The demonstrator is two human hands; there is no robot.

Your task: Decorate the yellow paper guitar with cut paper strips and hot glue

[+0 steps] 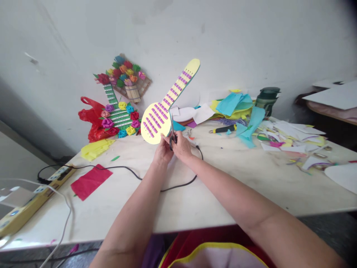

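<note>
A yellow banjo-shaped paper cutout (158, 123) with rows of purple strips woven through it is held up above the table. My left hand (163, 152) grips its lower round end, fingers closed. In my right hand (182, 147) is a pair of scissors (172, 138) with dark handles, their blades along the cutout's right edge by the round part. A teal layer shows behind the yellow along that edge. Whether the blades bite into the paper cannot be made out.
A green woven craft piece with paper flowers (122, 116) leans near a red plastic bag (93, 121). A black cable (131, 169) crosses the table from the power strip (36, 199). Right of my hands lie a cutter (223, 129), blue crepe paper (248, 128), paper scraps (290, 136) and a green bottle (267, 99).
</note>
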